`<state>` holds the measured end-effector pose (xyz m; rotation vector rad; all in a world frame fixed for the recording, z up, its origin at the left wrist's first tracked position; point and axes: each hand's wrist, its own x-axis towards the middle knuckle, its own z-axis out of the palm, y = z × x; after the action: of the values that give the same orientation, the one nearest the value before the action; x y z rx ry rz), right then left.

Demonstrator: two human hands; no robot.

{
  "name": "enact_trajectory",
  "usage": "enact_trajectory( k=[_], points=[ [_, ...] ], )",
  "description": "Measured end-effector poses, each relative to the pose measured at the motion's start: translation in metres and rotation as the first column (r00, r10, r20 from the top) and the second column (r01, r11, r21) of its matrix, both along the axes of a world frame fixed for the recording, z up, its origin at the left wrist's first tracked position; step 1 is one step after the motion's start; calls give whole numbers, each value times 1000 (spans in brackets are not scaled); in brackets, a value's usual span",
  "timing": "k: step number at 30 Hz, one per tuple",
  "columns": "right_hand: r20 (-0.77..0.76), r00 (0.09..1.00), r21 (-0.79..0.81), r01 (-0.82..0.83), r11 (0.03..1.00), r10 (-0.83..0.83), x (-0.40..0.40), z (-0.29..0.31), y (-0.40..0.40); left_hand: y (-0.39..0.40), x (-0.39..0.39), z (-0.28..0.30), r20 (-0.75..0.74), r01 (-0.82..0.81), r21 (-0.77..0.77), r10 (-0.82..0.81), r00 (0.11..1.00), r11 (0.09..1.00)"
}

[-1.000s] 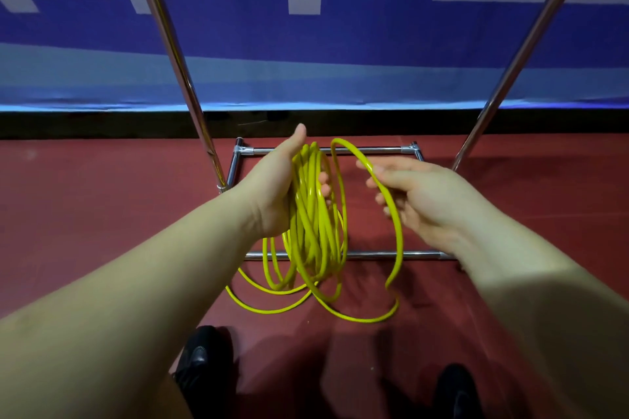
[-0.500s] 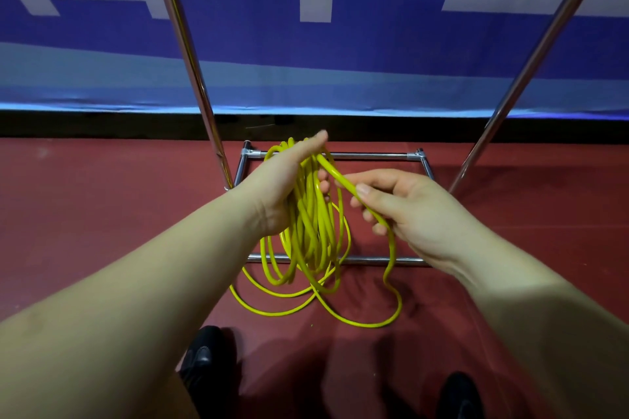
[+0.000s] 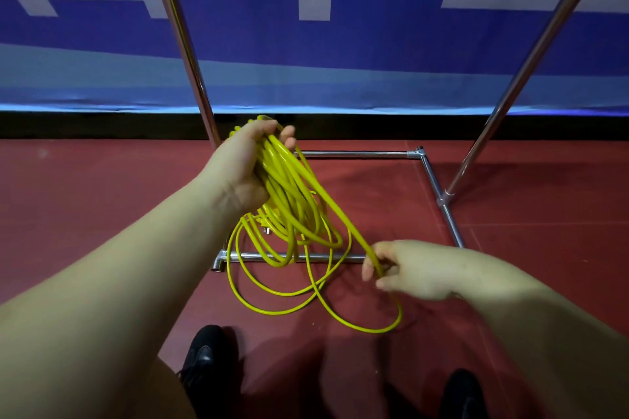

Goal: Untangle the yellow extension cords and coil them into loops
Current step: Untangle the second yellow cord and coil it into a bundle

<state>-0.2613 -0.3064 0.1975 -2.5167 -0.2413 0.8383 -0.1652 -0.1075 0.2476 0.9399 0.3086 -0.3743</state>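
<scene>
The left hand (image 3: 245,167) grips a bunch of yellow cord (image 3: 292,201) loops up high. The right hand (image 3: 408,270) pinches one strand, nearer and to the right. Loose loops lie on the red floor (image 3: 102,197).

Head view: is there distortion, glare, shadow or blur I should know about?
Head view: wide-angle lens bends the rack poles outward; small glints on the base tubes; soft shadows on the red floor near the shoes; forearms at the bottom look oversized; the cord and both hands, left and right, stay sharp.
</scene>
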Motion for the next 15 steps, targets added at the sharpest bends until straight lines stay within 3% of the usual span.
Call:
enact_trajectory(
  k=[3, 6, 8, 10, 15],
  points=[
    [147, 988, -113, 72, 991, -55, 7, 3, -17, 5, -1, 0, -18, -33, -25, 33, 999, 999],
    [110, 923, 203, 342, 918, -368, 11, 15, -25, 15, 3, -1, -17, -68, -55, 67, 998, 996],
    [-27, 825, 448, 515, 731, -564, 11, 28, -27, 20, 4, -2, -19, -62, -54, 61, 998, 997],
    [-198, 718, 590, 631, 503, -668, 10, 39, -27, 20, 4, -5, 14, -21, 4, 21, 1000, 1000],
    [-616, 473, 627, 778, -29, -630, 11, 53, -28, 17, 2, -13, 145, 6, 202, -36, 989, 979]
  ],
)
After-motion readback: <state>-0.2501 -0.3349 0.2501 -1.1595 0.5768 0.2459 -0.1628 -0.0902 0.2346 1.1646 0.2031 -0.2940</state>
